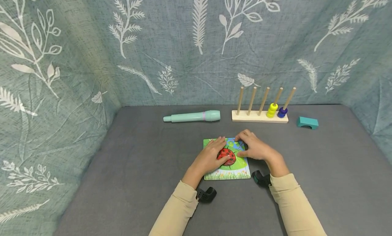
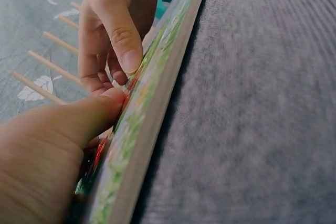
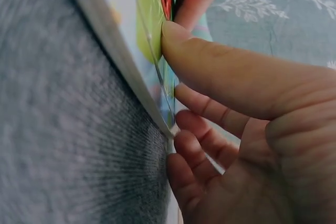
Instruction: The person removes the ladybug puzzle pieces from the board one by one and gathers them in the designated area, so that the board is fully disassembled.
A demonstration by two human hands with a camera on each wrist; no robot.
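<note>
A square ladybug jigsaw puzzle (image 1: 226, 174) lies flat on the grey table, with a red spotted ladybug on a green leaf and grass along its near side. My left hand (image 1: 209, 158) rests on its left part, fingers stretched toward the far edge and the thumb over the ladybug (image 1: 225, 154). At the far right corner is my right hand (image 1: 255, 146), its thumb touching the picture and its bent fingertips at the far edge. Seams between pieces (image 3: 149, 36) show in the right wrist view. In the left wrist view, both thumbs touch the puzzle's face close together.
Behind the puzzle lies a mint-green toy microphone (image 1: 190, 117). A wooden peg stand (image 1: 257, 117) with upright pegs and yellow and blue beads stands to its right, then a teal arch block (image 1: 307, 122). Leaf-patterned fabric (image 1: 177, 59) hangs at the back.
</note>
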